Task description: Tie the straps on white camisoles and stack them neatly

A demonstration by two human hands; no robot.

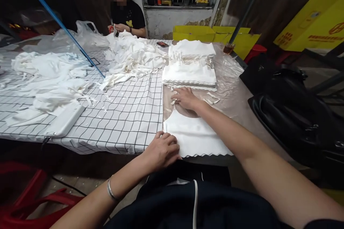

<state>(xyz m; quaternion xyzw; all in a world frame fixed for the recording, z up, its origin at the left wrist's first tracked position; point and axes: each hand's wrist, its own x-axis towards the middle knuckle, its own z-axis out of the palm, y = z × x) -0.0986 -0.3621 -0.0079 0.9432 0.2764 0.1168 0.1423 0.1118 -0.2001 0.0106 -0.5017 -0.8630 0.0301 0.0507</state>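
Observation:
A white sleeveless top (197,134) with a scalloped hem lies flat at the table's front edge. My left hand (164,149) is at its lower left corner, fingers curled over the edge; the thumb side is partly hidden. Farther up, my right hand (185,98) reaches over the neckline to the left shoulder strap, its fingers stretched out and slightly apart, palm down. Just beyond that hand is a stack of folded white tops (189,73) with wavy edges. A loose white strap (212,98) lies right of my right hand.
Heaps of white garments (134,55) cover the checked tablecloth (129,114) on the left, near a white power strip (66,121). A blue pole (59,23) slants above. Across the table sits a co-worker (129,16). A black bag (298,114) is at right.

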